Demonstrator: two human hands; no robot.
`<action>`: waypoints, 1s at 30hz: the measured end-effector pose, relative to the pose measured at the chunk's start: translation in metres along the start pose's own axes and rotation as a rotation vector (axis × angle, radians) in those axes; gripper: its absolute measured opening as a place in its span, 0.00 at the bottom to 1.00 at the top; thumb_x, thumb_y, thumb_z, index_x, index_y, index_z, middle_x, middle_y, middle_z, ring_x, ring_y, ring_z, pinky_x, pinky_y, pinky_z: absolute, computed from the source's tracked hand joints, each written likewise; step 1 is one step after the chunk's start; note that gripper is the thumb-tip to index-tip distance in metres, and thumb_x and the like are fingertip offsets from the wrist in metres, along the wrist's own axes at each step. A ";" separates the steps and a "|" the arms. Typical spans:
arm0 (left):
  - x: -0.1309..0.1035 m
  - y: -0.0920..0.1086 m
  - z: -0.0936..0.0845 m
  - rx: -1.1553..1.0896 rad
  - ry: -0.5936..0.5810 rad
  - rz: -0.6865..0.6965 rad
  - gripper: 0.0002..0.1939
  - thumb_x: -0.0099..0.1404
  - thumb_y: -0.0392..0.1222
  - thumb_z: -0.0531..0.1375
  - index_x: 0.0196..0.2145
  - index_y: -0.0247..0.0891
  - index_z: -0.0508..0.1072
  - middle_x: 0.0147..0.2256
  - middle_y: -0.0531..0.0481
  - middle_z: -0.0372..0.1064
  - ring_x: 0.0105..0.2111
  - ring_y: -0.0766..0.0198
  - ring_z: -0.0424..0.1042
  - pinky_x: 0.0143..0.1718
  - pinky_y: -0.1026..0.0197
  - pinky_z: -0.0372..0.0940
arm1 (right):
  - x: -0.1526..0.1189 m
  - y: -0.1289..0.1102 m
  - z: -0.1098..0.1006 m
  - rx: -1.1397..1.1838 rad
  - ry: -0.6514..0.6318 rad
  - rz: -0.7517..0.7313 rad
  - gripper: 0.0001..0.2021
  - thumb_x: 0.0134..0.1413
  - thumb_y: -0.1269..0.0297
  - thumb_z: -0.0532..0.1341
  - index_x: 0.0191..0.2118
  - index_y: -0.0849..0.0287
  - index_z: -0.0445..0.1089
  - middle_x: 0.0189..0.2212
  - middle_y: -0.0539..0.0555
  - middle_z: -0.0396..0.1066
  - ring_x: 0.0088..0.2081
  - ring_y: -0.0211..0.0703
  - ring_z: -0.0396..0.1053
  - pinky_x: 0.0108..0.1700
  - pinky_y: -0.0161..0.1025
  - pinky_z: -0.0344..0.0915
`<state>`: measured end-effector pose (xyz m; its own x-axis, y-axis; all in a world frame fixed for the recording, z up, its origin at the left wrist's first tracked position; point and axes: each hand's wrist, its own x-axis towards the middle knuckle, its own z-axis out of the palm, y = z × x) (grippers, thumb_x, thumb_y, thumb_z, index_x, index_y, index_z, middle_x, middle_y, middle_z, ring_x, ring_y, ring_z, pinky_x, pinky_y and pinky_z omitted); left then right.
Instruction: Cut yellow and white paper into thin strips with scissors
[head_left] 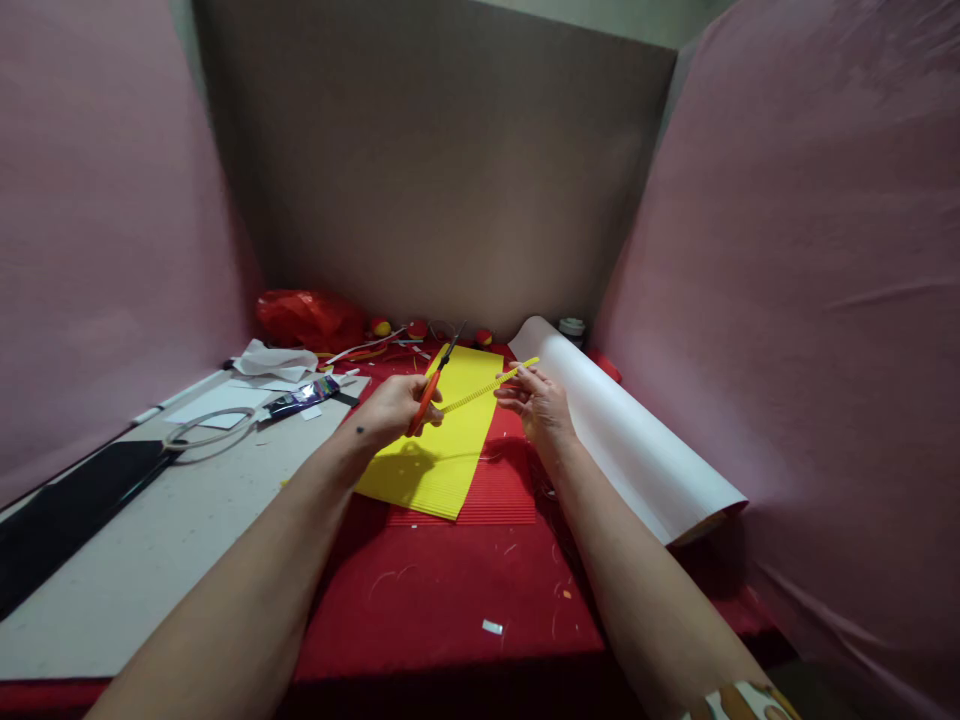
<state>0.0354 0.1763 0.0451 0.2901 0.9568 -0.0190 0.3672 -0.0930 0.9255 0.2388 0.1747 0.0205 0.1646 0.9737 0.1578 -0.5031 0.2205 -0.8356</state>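
- A thin yellow strip (487, 388) of ribbed paper was held in the air above the desk, running from the scissors up to the right hand.
- The right hand (538, 405) pinched the strip's far end between its fingertips, with the other fingers loosely spread.
- The left hand (394, 408) was closed around the orange handles of the scissors (433, 388); the dark blades pointed up and away, and whether they were parted or shut on the strip was too small to tell.
- Below both hands lay a yellow sheet (442, 450) of corrugated paper, resting on a red ribbed sheet (495, 490), which lay on the red desk (450, 600).
- Just right of the hands lay a big white roll (630, 430) of paper, its near end curling open.
- To the left, a grey board (150, 540) carried a black strip (60, 510), white scraps (274, 360) and a dark tube (304, 397).
- At the back sat a red plastic bag (307, 318) and some small red-and-yellow balls (381, 327), hard to make out.
- Pink cloth (810, 300) closed in both sides.
- A patterned band at the right wrist was cut off by the bottom edge.
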 end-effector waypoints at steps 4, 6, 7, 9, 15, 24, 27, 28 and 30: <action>-0.005 0.010 0.009 -0.052 0.012 0.031 0.12 0.47 0.26 0.59 0.30 0.33 0.64 0.17 0.55 0.65 0.11 0.73 0.57 0.12 0.69 0.51 | -0.007 0.013 0.006 -0.041 -0.100 0.104 0.12 0.43 0.70 0.62 0.37 0.62 0.64 0.26 0.53 0.73 0.20 0.39 0.71 0.19 0.32 0.67; -0.007 0.011 0.013 -0.063 0.017 0.035 0.12 0.47 0.25 0.58 0.30 0.33 0.64 0.17 0.55 0.65 0.11 0.73 0.57 0.12 0.69 0.51 | -0.011 0.020 0.011 -0.056 -0.146 0.126 0.13 0.42 0.71 0.63 0.37 0.62 0.65 0.26 0.52 0.73 0.21 0.39 0.71 0.20 0.33 0.68; -0.007 0.012 0.015 -0.070 0.017 0.041 0.12 0.47 0.24 0.58 0.30 0.33 0.64 0.17 0.56 0.64 0.12 0.73 0.58 0.12 0.69 0.51 | -0.013 0.022 0.013 -0.061 -0.159 0.132 0.12 0.41 0.70 0.63 0.36 0.63 0.65 0.25 0.52 0.73 0.21 0.39 0.71 0.20 0.33 0.68; -0.008 0.012 0.017 -0.082 0.012 0.052 0.12 0.47 0.24 0.58 0.30 0.33 0.64 0.16 0.57 0.63 0.12 0.73 0.58 0.12 0.69 0.52 | -0.014 0.024 0.016 -0.073 -0.161 0.140 0.09 0.41 0.70 0.64 0.31 0.65 0.66 0.23 0.53 0.72 0.20 0.39 0.71 0.19 0.32 0.68; -0.007 0.009 0.004 -0.049 0.033 0.017 0.11 0.48 0.24 0.59 0.30 0.32 0.63 0.16 0.54 0.65 0.11 0.73 0.57 0.12 0.69 0.50 | -0.006 0.010 0.009 -0.054 -0.029 0.065 0.05 0.42 0.72 0.62 0.28 0.65 0.65 0.20 0.53 0.72 0.18 0.37 0.69 0.17 0.30 0.67; -0.005 0.006 0.004 -0.087 0.084 0.054 0.13 0.45 0.25 0.61 0.30 0.32 0.64 0.16 0.54 0.65 0.12 0.73 0.58 0.12 0.69 0.50 | -0.010 0.011 0.013 -0.034 -0.110 0.104 0.11 0.41 0.68 0.65 0.32 0.63 0.65 0.23 0.52 0.72 0.19 0.37 0.70 0.18 0.31 0.67; -0.008 0.008 0.010 -0.112 0.069 0.067 0.14 0.44 0.25 0.61 0.30 0.32 0.64 0.16 0.56 0.63 0.12 0.72 0.58 0.13 0.68 0.51 | -0.014 0.019 0.019 -0.081 -0.172 0.137 0.08 0.41 0.70 0.64 0.30 0.66 0.66 0.20 0.54 0.71 0.19 0.38 0.70 0.18 0.31 0.67; -0.008 0.009 0.009 -0.113 0.063 0.065 0.14 0.44 0.25 0.61 0.30 0.32 0.64 0.15 0.56 0.63 0.12 0.72 0.58 0.13 0.68 0.51 | -0.014 0.019 0.018 -0.092 -0.160 0.128 0.07 0.41 0.70 0.63 0.29 0.67 0.66 0.19 0.54 0.71 0.18 0.39 0.70 0.18 0.31 0.67; -0.009 0.009 0.005 -0.103 0.057 0.056 0.13 0.45 0.25 0.60 0.30 0.32 0.64 0.15 0.55 0.63 0.12 0.72 0.58 0.13 0.68 0.51 | -0.010 0.016 0.014 -0.097 -0.108 0.094 0.05 0.43 0.71 0.62 0.28 0.67 0.67 0.18 0.54 0.71 0.18 0.38 0.69 0.17 0.30 0.66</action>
<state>0.0403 0.1656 0.0515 0.2558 0.9653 0.0528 0.2582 -0.1208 0.9585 0.2172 0.1691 0.0133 0.0261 0.9914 0.1279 -0.4264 0.1267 -0.8956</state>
